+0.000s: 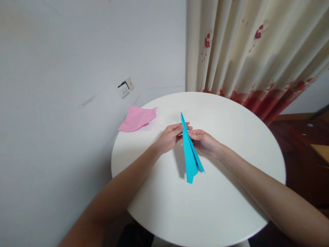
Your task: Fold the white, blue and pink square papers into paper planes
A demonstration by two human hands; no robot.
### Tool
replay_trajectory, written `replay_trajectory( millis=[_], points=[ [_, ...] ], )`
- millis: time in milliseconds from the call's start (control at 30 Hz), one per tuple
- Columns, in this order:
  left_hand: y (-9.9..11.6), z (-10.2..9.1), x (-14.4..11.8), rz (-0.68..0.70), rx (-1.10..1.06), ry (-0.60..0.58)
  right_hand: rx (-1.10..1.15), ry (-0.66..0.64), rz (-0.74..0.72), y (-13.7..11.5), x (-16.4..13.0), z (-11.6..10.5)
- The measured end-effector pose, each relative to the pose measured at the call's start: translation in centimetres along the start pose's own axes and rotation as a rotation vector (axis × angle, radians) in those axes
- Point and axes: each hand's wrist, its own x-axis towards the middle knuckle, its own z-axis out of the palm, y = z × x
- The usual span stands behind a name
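Left hand (170, 137) and right hand (204, 141) each pinch the folded blue paper (189, 151) near its tip, holding it above the white table (231, 192). Pink paper (136, 119) lies at the table's far-left edge.

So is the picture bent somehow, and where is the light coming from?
Head view: the wide lens bows the edges, so the curtain fans out and the forearms look stretched. Soft, even light with no glare on the white table; the blue paper plane, pinched by the left hand and right hand, throws a faint shadow to its left. Focus is sharp.
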Motion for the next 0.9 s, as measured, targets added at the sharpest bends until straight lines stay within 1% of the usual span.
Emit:
replay_trajectory(
  millis=[200,333,467,567,633,700,833,900],
  points=[
    [0.0,0.3,0.1,0.018,-0.002,0.053,0.043,-0.005,0.029,0.6,0.6,-0.5],
    [0.0,0.5,0.1,0.032,0.005,0.088,0.019,0.020,0.026,0.7,0.5,-0.1],
    [-0.1,0.7,0.2,0.049,0.063,0.110,-0.077,0.050,-0.014,0.8,0.5,0.4],
    [-0.1,0.7,0.3,0.079,0.089,0.144,-0.137,0.149,-0.096,1.0,0.6,0.5],
    [-0.1,0.6,0.3,0.104,0.106,0.177,-0.156,0.191,-0.153,1.0,0.6,0.4],
    [-0.1,0.6,0.4,0.138,0.136,0.207,-0.220,0.190,-0.179,0.8,0.4,0.3],
    [0.0,0.7,0.3,0.199,0.194,0.260,-0.448,0.173,-0.177,0.4,0.0,0.4],
    [0.1,1.0,0.2,0.212,0.220,0.283,-0.485,0.169,-0.175,0.3,-0.2,0.5]
  ],
)
